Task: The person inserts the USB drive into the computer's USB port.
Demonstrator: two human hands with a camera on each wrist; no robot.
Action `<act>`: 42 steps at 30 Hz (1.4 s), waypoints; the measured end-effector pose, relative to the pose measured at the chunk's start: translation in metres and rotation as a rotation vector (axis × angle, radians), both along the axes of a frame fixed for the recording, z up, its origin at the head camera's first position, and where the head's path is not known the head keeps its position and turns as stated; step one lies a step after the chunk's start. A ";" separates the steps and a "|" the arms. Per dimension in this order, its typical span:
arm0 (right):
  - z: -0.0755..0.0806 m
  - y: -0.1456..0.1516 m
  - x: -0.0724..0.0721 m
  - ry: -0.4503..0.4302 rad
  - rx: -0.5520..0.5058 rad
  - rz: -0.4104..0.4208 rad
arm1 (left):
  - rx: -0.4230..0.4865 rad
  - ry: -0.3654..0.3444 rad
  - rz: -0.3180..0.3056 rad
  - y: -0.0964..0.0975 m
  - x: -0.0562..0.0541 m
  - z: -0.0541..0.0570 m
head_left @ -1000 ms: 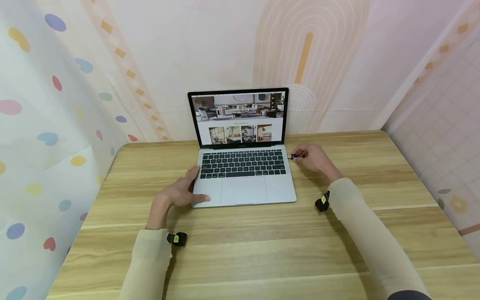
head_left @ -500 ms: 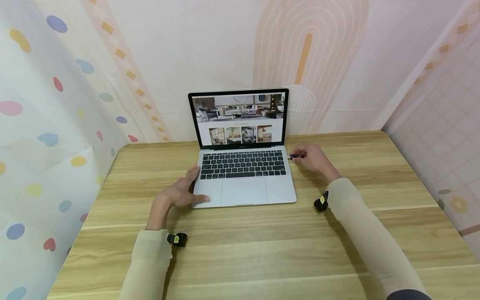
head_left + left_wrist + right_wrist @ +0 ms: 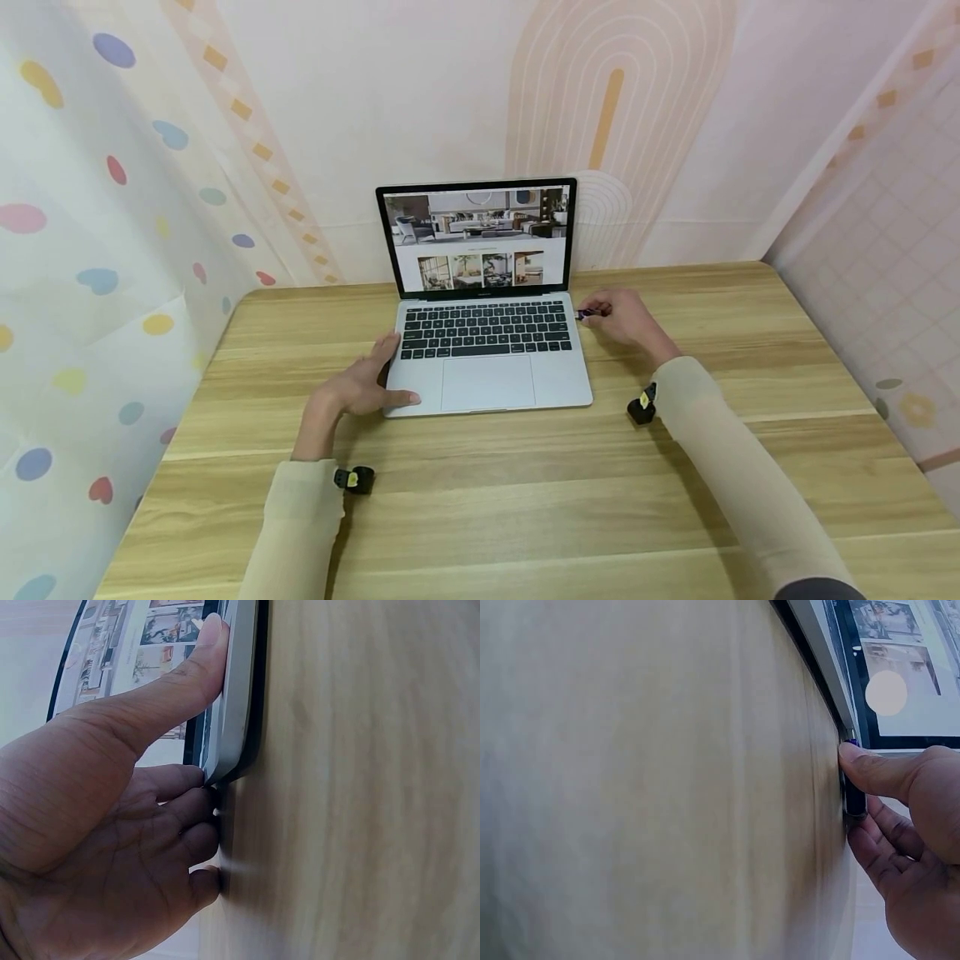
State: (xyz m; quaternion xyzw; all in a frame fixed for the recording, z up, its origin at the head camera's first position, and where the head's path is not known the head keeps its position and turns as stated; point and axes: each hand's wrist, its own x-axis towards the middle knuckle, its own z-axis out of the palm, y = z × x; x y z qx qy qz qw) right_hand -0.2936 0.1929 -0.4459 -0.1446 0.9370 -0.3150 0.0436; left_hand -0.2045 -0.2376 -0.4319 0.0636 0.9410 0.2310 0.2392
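A silver laptop (image 3: 487, 383) stands unfolded on the wooden table, its screen lit with furniture pictures. My left hand (image 3: 358, 385) rests at its left front corner: the thumb lies on the palm rest and the fingers are against the left edge, their tips near the tabletop in the left wrist view. At the laptop's right side, my right hand (image 3: 621, 317) pinches a small dark purple USB stick (image 3: 855, 793) between thumb and fingers. The stick's metal end meets the laptop's side edge; how deep it sits in a port I cannot tell.
The wooden table (image 3: 495, 500) reaches back to a patterned cloth wall (image 3: 442, 100) behind the laptop. A dotted cloth (image 3: 112, 333) hangs on the left and another cloth (image 3: 885, 250) on the right. A small black camera (image 3: 642, 407) is strapped at the right wrist.
My right hand has shifted very slightly left with the USB stick, and a little less of its metal end shows beside the laptop. The left hand and laptop have stayed put.
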 end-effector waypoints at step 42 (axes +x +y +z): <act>-0.002 0.009 0.024 -0.097 -0.095 -0.030 | 0.130 0.061 0.044 -0.016 -0.004 -0.003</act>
